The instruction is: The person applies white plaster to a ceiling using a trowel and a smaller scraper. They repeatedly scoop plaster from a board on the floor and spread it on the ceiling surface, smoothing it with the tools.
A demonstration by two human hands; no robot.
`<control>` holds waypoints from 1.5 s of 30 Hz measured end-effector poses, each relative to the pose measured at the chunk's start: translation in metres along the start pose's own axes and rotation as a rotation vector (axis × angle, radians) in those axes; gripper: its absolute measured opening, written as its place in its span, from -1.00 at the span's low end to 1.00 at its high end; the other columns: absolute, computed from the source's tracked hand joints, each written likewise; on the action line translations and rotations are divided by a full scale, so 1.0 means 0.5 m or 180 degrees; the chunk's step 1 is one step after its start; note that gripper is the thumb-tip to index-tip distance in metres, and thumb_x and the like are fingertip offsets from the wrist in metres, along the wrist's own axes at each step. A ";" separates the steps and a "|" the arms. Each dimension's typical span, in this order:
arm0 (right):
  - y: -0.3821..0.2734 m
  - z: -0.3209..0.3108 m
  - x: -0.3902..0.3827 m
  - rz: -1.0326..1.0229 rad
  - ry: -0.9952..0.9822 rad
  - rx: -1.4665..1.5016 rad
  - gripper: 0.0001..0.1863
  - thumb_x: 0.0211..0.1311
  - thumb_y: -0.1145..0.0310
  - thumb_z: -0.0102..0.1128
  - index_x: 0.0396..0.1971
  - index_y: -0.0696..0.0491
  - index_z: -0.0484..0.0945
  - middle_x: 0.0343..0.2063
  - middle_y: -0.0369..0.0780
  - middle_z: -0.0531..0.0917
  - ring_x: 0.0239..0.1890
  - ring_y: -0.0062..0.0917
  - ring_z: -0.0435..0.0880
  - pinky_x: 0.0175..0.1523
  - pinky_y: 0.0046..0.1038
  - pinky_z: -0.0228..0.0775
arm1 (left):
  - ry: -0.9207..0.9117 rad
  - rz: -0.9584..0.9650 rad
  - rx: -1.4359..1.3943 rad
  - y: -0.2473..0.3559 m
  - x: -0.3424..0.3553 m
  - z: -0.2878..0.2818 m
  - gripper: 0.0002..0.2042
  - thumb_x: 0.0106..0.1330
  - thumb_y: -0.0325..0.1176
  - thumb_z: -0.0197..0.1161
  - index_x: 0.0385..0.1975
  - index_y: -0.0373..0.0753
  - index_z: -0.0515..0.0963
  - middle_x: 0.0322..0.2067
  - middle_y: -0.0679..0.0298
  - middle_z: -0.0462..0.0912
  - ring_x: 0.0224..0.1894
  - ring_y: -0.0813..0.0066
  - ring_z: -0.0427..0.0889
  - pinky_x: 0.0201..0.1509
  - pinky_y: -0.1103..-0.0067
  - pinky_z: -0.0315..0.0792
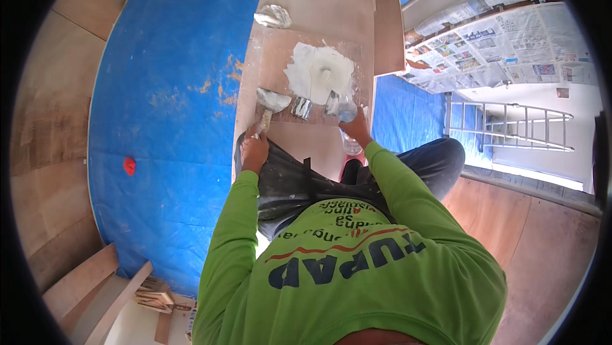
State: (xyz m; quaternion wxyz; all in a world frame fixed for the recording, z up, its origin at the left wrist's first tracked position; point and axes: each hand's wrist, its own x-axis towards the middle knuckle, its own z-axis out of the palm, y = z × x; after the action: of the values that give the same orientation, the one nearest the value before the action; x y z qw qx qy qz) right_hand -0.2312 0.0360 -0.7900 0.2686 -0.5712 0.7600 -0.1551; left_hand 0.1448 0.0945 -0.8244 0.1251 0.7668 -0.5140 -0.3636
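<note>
A wide putty knife [273, 101] with white paste on its blade is gripped by its handle in my left hand [254, 151], at the near left of a wooden board [268, 58]. My right hand [358, 128] closes around what looks like a clear plastic bottle [346, 112], at the board's near right; fingers hide part of it. A metal scraper blade [331, 101] lies beside it, and another smeared metal blade [301, 108] rests between my hands. Beyond them, a patch of white putty [319, 72] with a small hollow in its middle spreads on the board.
A paste-covered lump [273, 16] sits at the board's far left corner. Blue sheeting [159, 128] covers the floor to the left, with a red object [129, 166] on it. A metal ladder [510, 125] and newspaper-covered panel [503, 42] are at the right.
</note>
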 end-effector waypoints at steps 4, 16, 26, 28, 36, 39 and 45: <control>0.003 -0.012 0.077 0.0462 -0.0125 -0.0406 0.03 -0.16 0.17 0.63 0.34 0.26 0.32 0.13 0.21 0.66 0.22 0.09 0.65 0.33 -0.06 0.52 | 0.0262 0.0535 0.0178 0.012 0.016 -0.003 -0.55 0.56 -0.08 0.12 0.37 -0.07 0.47 0.24 -0.02 0.61 0.22 -0.20 0.60 0.31 0.08 0.48; 0.025 0.032 0.206 0.0470 -0.0286 -0.0669 -0.03 -0.15 0.15 0.56 0.29 0.28 0.36 0.09 0.22 0.69 0.19 0.09 0.69 0.29 -0.07 0.56 | 0.0311 0.0590 -0.0100 0.046 0.016 -0.047 -0.67 0.54 -0.25 0.19 0.23 -0.15 0.54 0.08 -0.03 0.69 0.12 -0.24 0.62 0.19 0.09 0.53; 0.020 0.046 0.261 0.0587 -0.0344 -0.0635 -0.12 -0.21 0.20 0.55 0.19 0.31 0.48 0.11 0.21 0.69 0.21 0.08 0.68 0.32 -0.11 0.54 | 0.0062 0.0323 -0.0184 0.044 0.015 -0.056 -0.68 0.54 -0.20 0.17 0.23 -0.01 0.51 0.10 0.05 0.67 0.14 -0.22 0.60 0.20 0.06 0.52; 0.022 0.047 0.266 0.0516 -0.0293 -0.0659 -0.09 -0.21 0.20 0.56 0.23 0.31 0.46 0.12 0.20 0.69 0.21 0.06 0.69 0.32 -0.12 0.55 | 0.0065 0.0412 -0.0161 0.043 0.018 -0.057 -0.66 0.54 -0.18 0.17 0.26 0.01 0.49 0.11 0.09 0.67 0.15 -0.20 0.60 0.22 0.05 0.51; 0.021 0.038 0.270 0.0644 -0.0320 -0.0719 -0.03 -0.34 0.15 0.64 0.18 0.28 0.47 0.08 0.17 0.70 0.15 0.02 0.72 0.24 -0.13 0.59 | 0.0290 0.0396 -0.0222 0.042 0.013 -0.051 -0.66 0.54 -0.19 0.16 0.27 0.02 0.49 0.14 0.11 0.64 0.14 -0.20 0.61 0.21 0.05 0.52; 0.005 0.022 0.263 0.0626 -0.0382 -0.0758 -0.05 -0.29 0.15 0.62 0.19 0.28 0.46 0.09 0.17 0.70 0.16 0.03 0.71 0.26 -0.11 0.58 | 0.0285 0.0525 -0.0154 0.041 0.014 -0.053 -0.64 0.55 -0.18 0.14 0.29 0.01 0.48 0.15 0.11 0.63 0.15 -0.19 0.61 0.21 0.05 0.51; -0.010 0.014 0.262 0.0664 -0.0505 -0.0894 -0.11 -0.17 0.16 0.56 0.20 0.28 0.45 0.11 0.21 0.69 0.22 0.06 0.68 0.30 -0.09 0.56 | 0.0159 0.0409 -0.0149 0.044 0.015 -0.055 -0.61 0.55 -0.17 0.14 0.32 -0.02 0.46 0.19 0.12 0.63 0.17 -0.18 0.60 0.26 0.07 0.50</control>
State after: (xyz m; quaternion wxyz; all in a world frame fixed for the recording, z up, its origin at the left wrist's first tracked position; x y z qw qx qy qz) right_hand -0.2498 -0.0897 -0.8231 0.2599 -0.5316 0.8057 0.0267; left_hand 0.1498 0.0730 -0.7959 0.1787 0.7379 -0.5502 -0.3475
